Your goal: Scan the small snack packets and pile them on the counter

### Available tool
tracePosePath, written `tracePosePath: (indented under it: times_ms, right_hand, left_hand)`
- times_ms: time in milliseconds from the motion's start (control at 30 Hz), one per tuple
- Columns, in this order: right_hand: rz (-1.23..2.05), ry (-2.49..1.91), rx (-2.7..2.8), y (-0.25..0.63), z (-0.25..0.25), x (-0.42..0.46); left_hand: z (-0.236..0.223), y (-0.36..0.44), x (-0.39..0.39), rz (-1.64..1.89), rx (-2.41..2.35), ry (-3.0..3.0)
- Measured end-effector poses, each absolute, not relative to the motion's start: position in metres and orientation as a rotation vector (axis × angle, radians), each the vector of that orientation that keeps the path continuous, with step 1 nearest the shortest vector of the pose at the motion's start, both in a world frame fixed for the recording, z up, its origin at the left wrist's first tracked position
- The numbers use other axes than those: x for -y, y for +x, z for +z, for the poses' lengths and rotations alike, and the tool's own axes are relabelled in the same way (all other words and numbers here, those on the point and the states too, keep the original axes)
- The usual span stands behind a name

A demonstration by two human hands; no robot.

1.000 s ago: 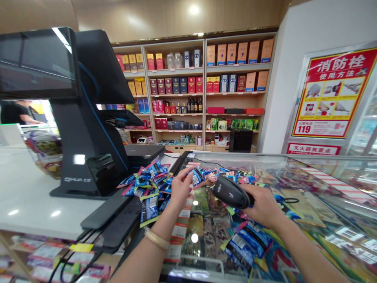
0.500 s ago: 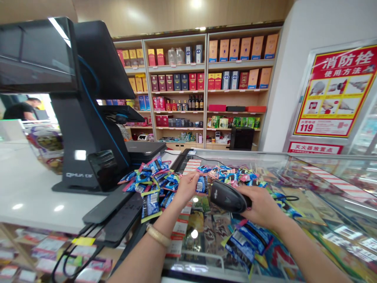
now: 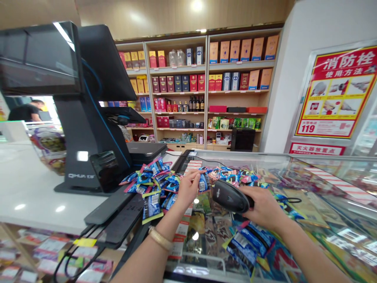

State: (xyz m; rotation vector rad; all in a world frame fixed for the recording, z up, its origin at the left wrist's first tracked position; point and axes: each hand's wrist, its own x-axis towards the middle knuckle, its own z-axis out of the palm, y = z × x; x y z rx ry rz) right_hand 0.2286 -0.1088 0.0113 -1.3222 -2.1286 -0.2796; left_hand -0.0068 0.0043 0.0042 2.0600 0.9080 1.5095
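My left hand (image 3: 187, 188) pinches a small blue snack packet (image 3: 202, 182) above the glass counter (image 3: 294, 184), its face turned toward the scanner. My right hand (image 3: 263, 206) is wrapped round a black handheld barcode scanner (image 3: 230, 195), whose head points left at that packet, a short gap away. A gold bracelet sits on my left wrist. A heap of several blue and pink packets (image 3: 150, 181) lies just left of my left hand. More packets (image 3: 250, 241) lie under my right forearm.
A black checkout terminal (image 3: 85, 118) with a screen stands on the white counter at left, and a black keyboard (image 3: 118, 220) lies in front of it. Shelves of boxed goods (image 3: 206, 78) fill the back wall. A person stands at far left (image 3: 26, 112).
My left hand has drawn the packet down and nearer to the scanner head. My right hand with the scanner has barely shifted. The view has tilted slightly.
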Motion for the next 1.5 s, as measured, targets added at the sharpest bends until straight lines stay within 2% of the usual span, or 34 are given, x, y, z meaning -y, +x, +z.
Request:
tracePosePath:
  times_ms: [200,267,367,467,767,1067,1167,1333,1500]
  right_hand:
    - [-0.372,-1.325,2.05,0.237,0.005,0.104]
    - [-0.389,-1.322,2.041,0.239,0.005,0.103]
    - [-0.437,-1.32,2.023,0.242,0.005,0.102]
    - [-0.496,-1.317,1.996,0.245,0.006,0.102]
    - [-0.617,-1.328,1.882,0.256,0.003,0.096]
    - [-0.63,-1.354,1.739,0.263,0.0,0.092]
    - [-0.622,-1.364,1.721,0.262,0.0,0.091]
    - [-0.591,-1.378,1.702,0.259,0.003,0.092]
    - [-0.531,-1.389,1.686,0.26,0.004,0.092]
  left_hand:
    - [0.021,-0.028,-0.005,2.015,-1.292,2.053]
    - [0.022,-0.036,-0.009,1.96,-1.576,2.034]
    - [0.018,-0.042,-0.013,1.659,-2.089,2.002]
    - [0.014,-0.041,-0.011,1.456,-2.322,2.042]
    - [0.015,-0.033,-0.007,1.507,-2.242,2.117]
    - [0.011,-0.02,-0.002,1.642,-1.876,2.262]
    - [0.007,-0.003,-0.01,1.456,-1.694,2.409]
    - [0.006,0.044,-0.045,0.837,-1.574,2.522]
    - [0.008,0.071,-0.09,0.719,-1.647,2.471]
